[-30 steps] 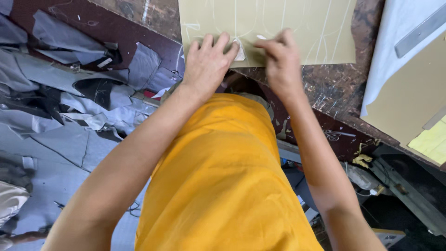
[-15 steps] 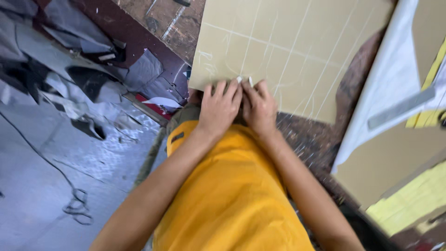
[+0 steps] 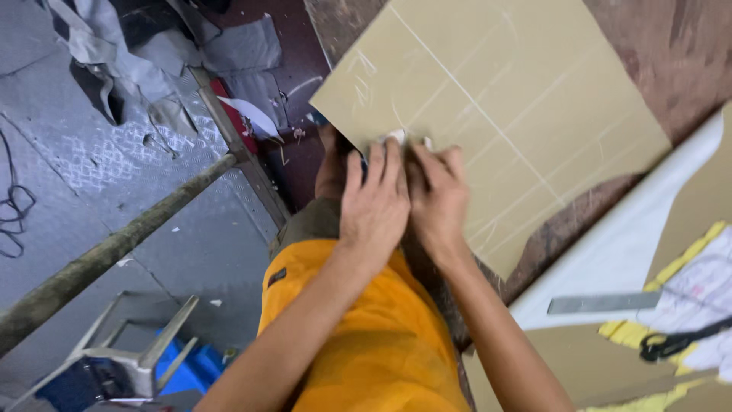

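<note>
A large tan sheet marked with pale chalk lines lies on a dark brown worktable. Both hands meet at the sheet's near edge, side by side and touching. My left hand lies flat, its fingers stretched over the edge. My right hand is curled, pinching a small white piece that shows just past the fingertips. What the piece is cannot be told. My orange shirt fills the lower middle of the view.
A white sheet, a metal ruler, black scissors and yellow paper pieces lie at the right. On the grey floor at the left are cloth scraps, a wooden pole, a plastic stool and a cable.
The view has swung, so the sheet now sits upper right. My hands, apart a second ago, have come together at the sheet's edge and stay there.
</note>
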